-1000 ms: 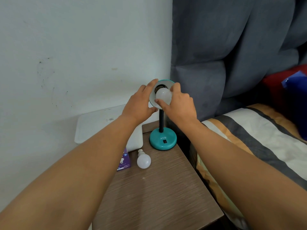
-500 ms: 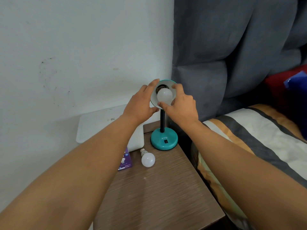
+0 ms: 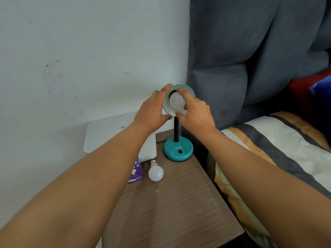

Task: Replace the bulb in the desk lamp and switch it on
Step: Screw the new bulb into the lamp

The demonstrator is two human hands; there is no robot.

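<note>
A teal desk lamp stands at the back of the wooden nightstand, its round base (image 3: 178, 149) carrying a black switch. The lamp's shade (image 3: 190, 89) faces me. A white bulb (image 3: 176, 102) sits in the shade's socket. My left hand (image 3: 152, 110) grips the shade's left rim. My right hand (image 3: 196, 111) has its fingers closed around the bulb from the right and below. A second white bulb (image 3: 155, 172) lies loose on the nightstand, its screw cap pointing away from me.
A purple bulb box (image 3: 136, 173) lies left of the loose bulb, partly under my left forearm. A white box (image 3: 107, 135) leans at the wall. The wooden nightstand (image 3: 170, 212) borders a bed with a striped cover (image 3: 268, 140) and grey headboard (image 3: 250, 51).
My right hand's fingers have shifted around the bulb in the shade, while my left hand stays on the shade's rim. The camera view has drifted slightly.
</note>
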